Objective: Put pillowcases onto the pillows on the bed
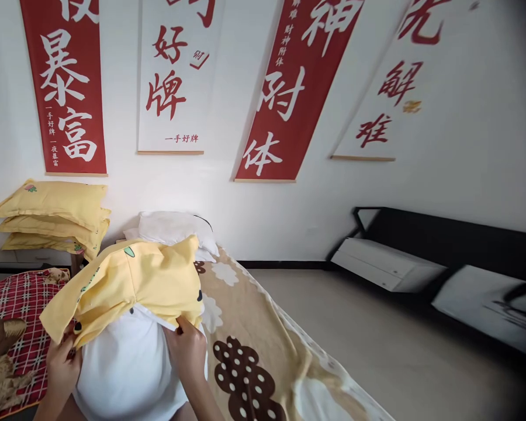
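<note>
I hold a white pillow [127, 362] upright in front of me, half covered by a yellow pillowcase [135, 283] with small printed fruit. My left hand [61, 365] is closed on the pillowcase's open edge at the lower left. My right hand [186, 348] pinches the same edge at the right side, over the pillow's white cloth. The pillow's lower half sticks out below the case.
A bed with a tan blanket [245, 327] patterned in brown and white runs ahead. Another white pillow [175, 228] lies at its head. Three yellow pillows [52, 216] are stacked at the left above a red checked blanket [13, 316]. Red and white banners hang on the wall.
</note>
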Demonstrator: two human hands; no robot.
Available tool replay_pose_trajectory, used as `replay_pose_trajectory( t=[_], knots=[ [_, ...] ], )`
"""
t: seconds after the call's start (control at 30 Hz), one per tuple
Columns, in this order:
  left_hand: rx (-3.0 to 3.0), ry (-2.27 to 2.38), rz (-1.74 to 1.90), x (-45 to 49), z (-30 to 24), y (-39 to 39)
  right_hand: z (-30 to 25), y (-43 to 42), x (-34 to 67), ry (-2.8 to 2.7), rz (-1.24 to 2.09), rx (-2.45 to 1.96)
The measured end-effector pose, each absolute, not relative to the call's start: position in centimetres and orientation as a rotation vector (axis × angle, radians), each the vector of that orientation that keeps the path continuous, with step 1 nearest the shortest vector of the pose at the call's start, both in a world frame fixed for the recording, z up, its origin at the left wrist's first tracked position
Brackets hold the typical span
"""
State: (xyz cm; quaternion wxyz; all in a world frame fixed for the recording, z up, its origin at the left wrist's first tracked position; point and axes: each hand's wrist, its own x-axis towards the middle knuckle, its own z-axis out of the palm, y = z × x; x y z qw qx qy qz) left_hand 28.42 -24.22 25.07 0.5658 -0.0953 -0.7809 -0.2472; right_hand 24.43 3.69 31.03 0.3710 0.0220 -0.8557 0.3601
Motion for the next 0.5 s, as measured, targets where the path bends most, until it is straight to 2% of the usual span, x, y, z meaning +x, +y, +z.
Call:
replay_pose_trajectory(
  t=[0.1,0.23,0.37,0.5],
  knots=[
    [-0.311,-1.77,-0.603,29.5,29.8,-21.1,31.8,3.5,25.1,-2.199,1.015,0.171],
    [-0.466,-1.813,-0.534,30.8,34.1,-17.0,33.0,3.5,26.3,-2.249,1.155,0.539],
    [-0.521,-1.929,-0.306,31.9,36.5,-14.4,33.9,4.2,28.3,-2.3,1.228,0.886],
    [-0.54,-2.001,-0.258,32.2,36.9,-12.4,33.7,5.3,30.5,-2.42,1.152,1.027]
  ],
)
